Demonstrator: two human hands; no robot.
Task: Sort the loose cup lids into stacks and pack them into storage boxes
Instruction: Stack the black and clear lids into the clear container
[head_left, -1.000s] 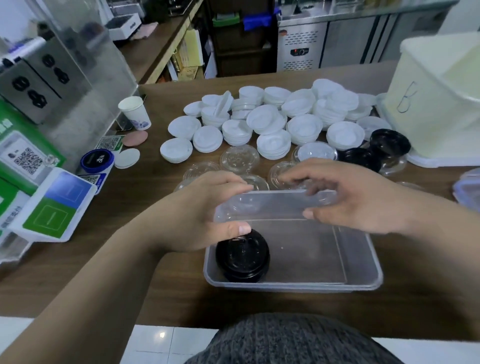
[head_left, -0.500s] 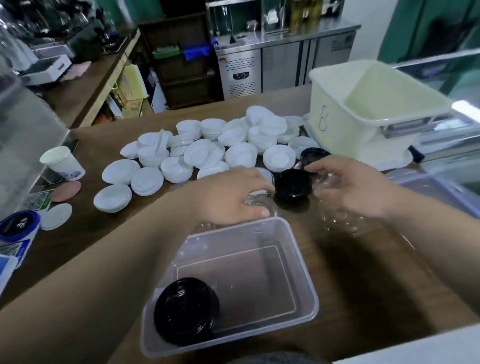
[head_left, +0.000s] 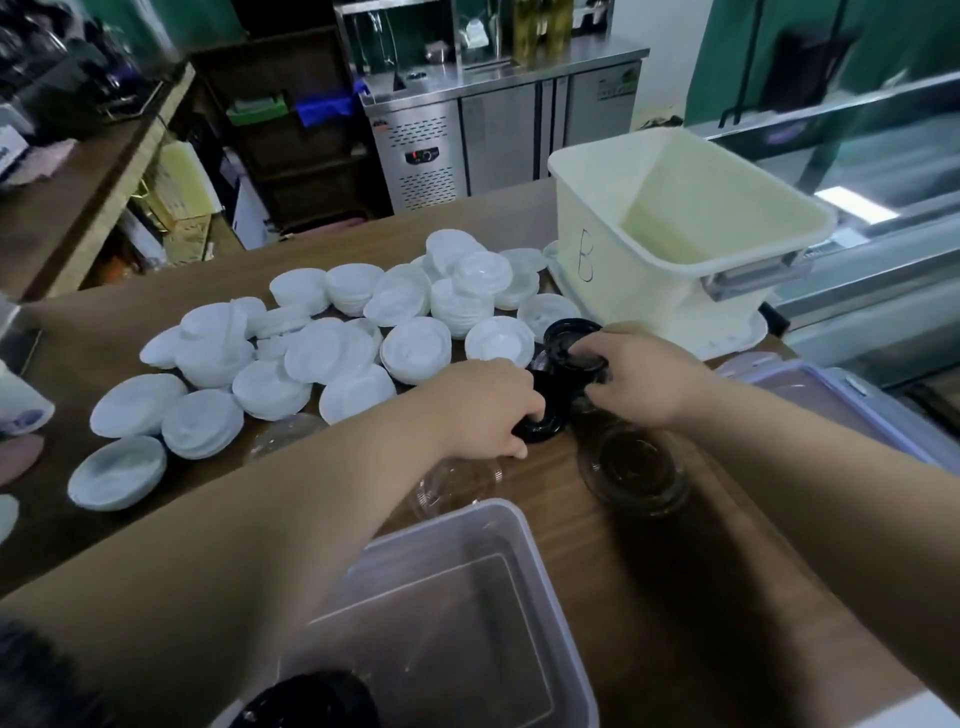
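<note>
At 6 o'clock, nearest, a clear storage box (head_left: 441, 613) sits on the wooden table (head_left: 665, 597). A boxed black stack (head_left: 311, 699) of lids stands in the box's near-left corner. Just past the box's far rim, at 12 o'clock from it, lie loose clear lids (head_left: 457, 483). A clear lid stack (head_left: 634, 475) stands at 1 o'clock.

Beyond these the hands work close together but apart. The left hand (head_left: 483, 410) curls its fingers over a low black lid (head_left: 543, 423) lying on the wood. The right hand (head_left: 644, 374) pinches an upper black lid (head_left: 569, 345) by its rim; I cannot tell whether this lid is lifted or resting.

From 9 to 12 o'clock of the hands, white lids (head_left: 415, 348) spread across the table in many short stacks. A purple-rimmed box (head_left: 883, 410) sits at 3 o'clock. A cream bin (head_left: 675, 249) marked B stands at 1 o'clock, farthest.
</note>
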